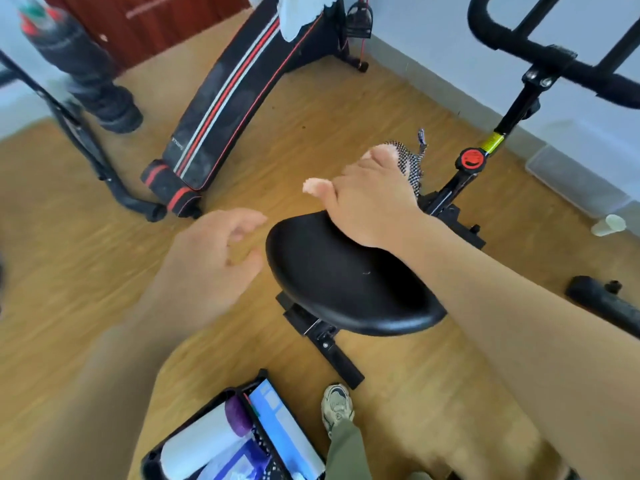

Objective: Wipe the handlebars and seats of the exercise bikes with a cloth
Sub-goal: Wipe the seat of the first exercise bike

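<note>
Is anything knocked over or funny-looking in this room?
Yes. A small clear plastic cup lies tipped on its side on the wooden floor beside the pale wall, far right. Nothing seems spilled from it.

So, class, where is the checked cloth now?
Head view, right of centre: the checked cloth is held by the right hand, just beyond the black seat, left of the red knob.

— What is worn?
— An olive-green trouser leg (pixel 346 452) is seen above a pale laced trainer (pixel 336 405) with darker panels.
— And higher up?
— The left hand (pixel 214 258) and right hand (pixel 370 199) are shown bare, as are the forearms.
</note>
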